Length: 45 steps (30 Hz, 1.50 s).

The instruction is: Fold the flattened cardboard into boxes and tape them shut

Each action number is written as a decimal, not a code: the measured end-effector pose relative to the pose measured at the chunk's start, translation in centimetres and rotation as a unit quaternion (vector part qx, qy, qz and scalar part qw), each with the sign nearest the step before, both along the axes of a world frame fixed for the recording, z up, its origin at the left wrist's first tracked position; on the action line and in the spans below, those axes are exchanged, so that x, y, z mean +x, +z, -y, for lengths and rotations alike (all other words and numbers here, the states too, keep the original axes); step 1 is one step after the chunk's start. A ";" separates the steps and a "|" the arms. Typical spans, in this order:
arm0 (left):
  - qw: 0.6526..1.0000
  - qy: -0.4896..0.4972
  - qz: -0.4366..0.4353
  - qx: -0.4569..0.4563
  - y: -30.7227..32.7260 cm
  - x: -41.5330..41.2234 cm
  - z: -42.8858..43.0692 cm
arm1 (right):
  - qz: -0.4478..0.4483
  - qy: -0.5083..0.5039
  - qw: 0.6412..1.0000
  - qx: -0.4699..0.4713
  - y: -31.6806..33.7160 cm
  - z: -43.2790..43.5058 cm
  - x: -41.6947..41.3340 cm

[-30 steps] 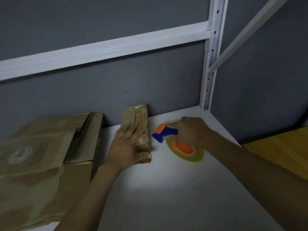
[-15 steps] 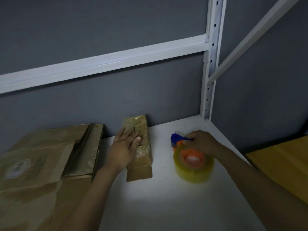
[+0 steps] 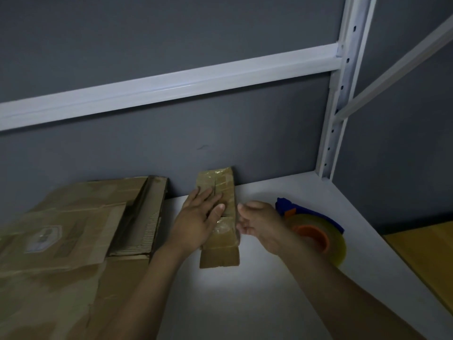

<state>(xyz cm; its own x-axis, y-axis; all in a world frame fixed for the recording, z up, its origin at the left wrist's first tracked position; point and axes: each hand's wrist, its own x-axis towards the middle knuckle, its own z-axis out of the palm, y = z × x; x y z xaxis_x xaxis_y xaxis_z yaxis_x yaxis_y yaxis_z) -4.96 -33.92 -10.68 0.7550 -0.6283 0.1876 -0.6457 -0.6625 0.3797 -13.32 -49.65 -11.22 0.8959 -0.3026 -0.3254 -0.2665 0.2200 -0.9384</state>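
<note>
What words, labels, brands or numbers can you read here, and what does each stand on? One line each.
On the flattened cardboard, a pale label: print too blurred to read.
On the small taped box: no text shows.
On the tape dispenser: no brand shows.
Nothing can be quoted.

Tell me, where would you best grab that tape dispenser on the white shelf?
By its blue handle, coming from above and from the left. It juts clear of the tape roll at the far left, while the roll is wide and rounded. The right hand is right beside it.
</note>
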 end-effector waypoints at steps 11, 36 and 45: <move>0.999 0.011 -0.032 -0.021 0.4 -0.3 0.2 | 0.055 -0.095 0.988 -0.111 -3.1 -3.1 0.2; 0.972 -0.130 -0.143 -0.132 0.3 3.2 -5.6 | 0.251 0.190 0.765 -0.562 -1.8 3.2 1.2; 0.968 -0.109 -0.145 -0.173 -0.9 2.1 -5.2 | 0.191 0.263 0.810 -0.488 -0.2 2.6 0.8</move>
